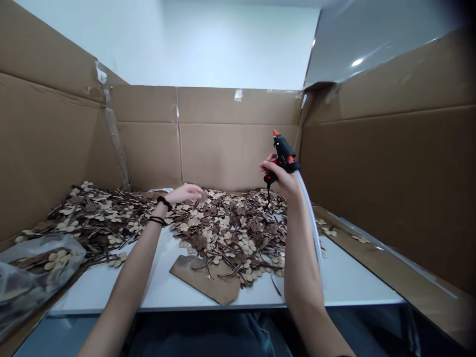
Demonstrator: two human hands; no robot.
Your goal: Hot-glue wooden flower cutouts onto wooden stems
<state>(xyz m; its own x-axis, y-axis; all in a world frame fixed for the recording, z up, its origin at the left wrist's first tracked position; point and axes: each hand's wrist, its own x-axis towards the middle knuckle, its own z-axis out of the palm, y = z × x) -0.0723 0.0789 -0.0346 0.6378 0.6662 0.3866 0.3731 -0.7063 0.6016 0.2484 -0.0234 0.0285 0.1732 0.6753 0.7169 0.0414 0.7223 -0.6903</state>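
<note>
one glue gun (284, 148) is gripped by the right hand (281, 174); the left hand (186, 192), grip too blurred to tell, likely selects flower cutouts (247, 245), calling for a careful pinch.

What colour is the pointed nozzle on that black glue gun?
The pointed nozzle on the black glue gun is orange, best seen in the head view.

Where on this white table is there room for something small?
Bare tabletop shows between the right forearm and right cardboard strip, and between the left forearm and cardboard scrap. Heaped flower-shaped pieces crowd the middle and back.
</note>
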